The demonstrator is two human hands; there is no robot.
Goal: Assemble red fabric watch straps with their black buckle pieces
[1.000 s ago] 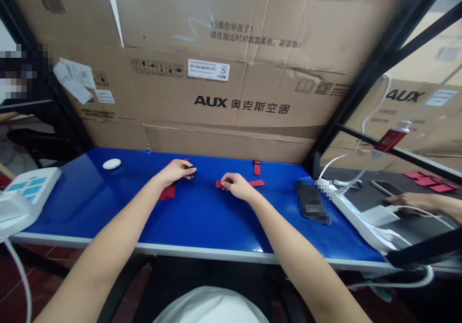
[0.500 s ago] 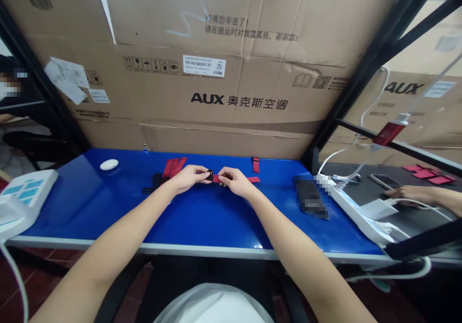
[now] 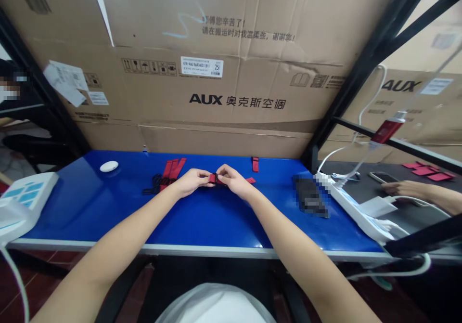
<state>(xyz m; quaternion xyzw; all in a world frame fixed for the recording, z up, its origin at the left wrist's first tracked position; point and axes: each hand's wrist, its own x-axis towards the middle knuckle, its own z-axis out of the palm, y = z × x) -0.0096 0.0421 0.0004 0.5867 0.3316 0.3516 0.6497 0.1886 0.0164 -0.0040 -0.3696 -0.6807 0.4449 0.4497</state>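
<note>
Between my two hands is a red strap (image 3: 212,178) with a black buckle (image 3: 216,178) on it. My left hand (image 3: 194,180) pinches the strap's left part beside the buckle. On the other side, the fingers of my right hand (image 3: 232,179) are closed on the strap close to the buckle, and a red end sticks out to the right past the hand. Several red straps (image 3: 173,169) lie left of my left hand, with black buckles (image 3: 157,182) in a heap next to them. Another short red strap with a black buckle (image 3: 255,164) lies behind my right hand.
The blue table (image 3: 216,222) backs onto a large cardboard box (image 3: 231,72). A white oval object (image 3: 109,166) and a white device (image 3: 29,207) are at left. A black item (image 3: 310,195) and a power strip (image 3: 357,212) stand right, where another person's hand (image 3: 400,188) rests.
The black buckle has moved from my left fingertips to between my hands, with red strap now showing on its left side. The right-hand strap end sticks out less.
</note>
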